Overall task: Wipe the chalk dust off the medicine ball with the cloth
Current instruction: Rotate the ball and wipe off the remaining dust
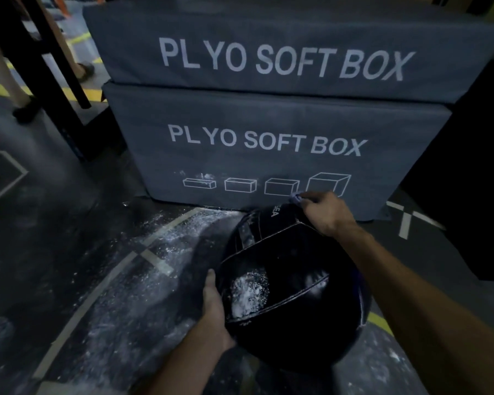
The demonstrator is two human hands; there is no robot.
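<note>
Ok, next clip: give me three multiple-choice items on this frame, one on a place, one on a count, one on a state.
1. Where is the biggest chalk patch on the medicine ball?
A. on the near panel by the left hand
B. under the right hand
C. nowhere on it

2. How many box outlines are printed on the lower plyo box?
A. two
B. four
C. six

3. What is the right hand doing?
A. hanging idle
B. flat on the floor
C. gripping the cloth at the ball's far top

Answers: 1 A, white dust sits on the near panel; 2 B, four outlines in a row; 3 C, a purple scrap pokes out of the curled fingers.
</note>
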